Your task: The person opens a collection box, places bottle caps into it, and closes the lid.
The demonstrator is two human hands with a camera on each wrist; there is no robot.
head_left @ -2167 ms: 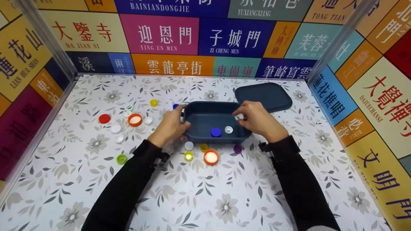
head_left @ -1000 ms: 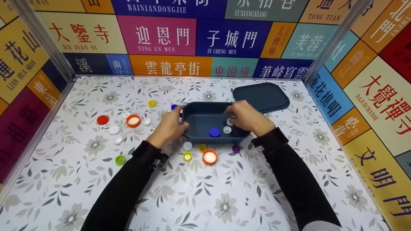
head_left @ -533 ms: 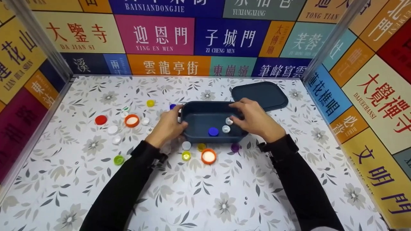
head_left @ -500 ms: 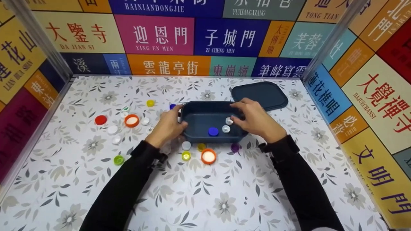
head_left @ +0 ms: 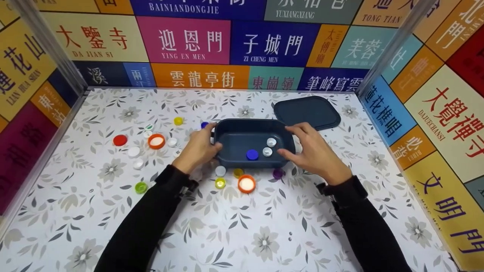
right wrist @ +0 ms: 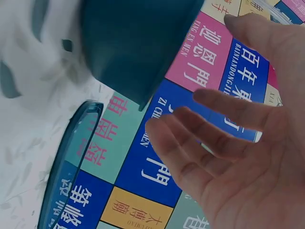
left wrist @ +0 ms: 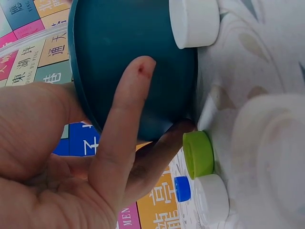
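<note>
A dark blue rectangular food container (head_left: 234, 142) stands in the middle of the table. My left hand (head_left: 198, 148) grips its left end; the left wrist view shows fingers (left wrist: 126, 114) pressed along the outer wall (left wrist: 143, 28). On its floor lie a blue bottle cap (head_left: 252, 155) and two silvery-white caps (head_left: 271, 142), all toward the right half. At the right end is my right hand (head_left: 317, 153), thumb and fingers spread, holding nothing. In the right wrist view those fingers (right wrist: 176, 148) are apart from the container wall (right wrist: 128, 47).
The matching lid (head_left: 307, 112) lies flat behind the container to the right. Loose caps are scattered left and in front: red (head_left: 120, 140), orange-rimmed (head_left: 246, 184), green (head_left: 141, 187), purple (head_left: 278, 173) and several white ones (head_left: 133, 152). Printed panels (head_left: 189, 41) wall in the table.
My right hand has set a silvery-white cap down inside the container beside the other, let go, and drawn back to the right with its fingers spread. The left hand keeps its grip.
</note>
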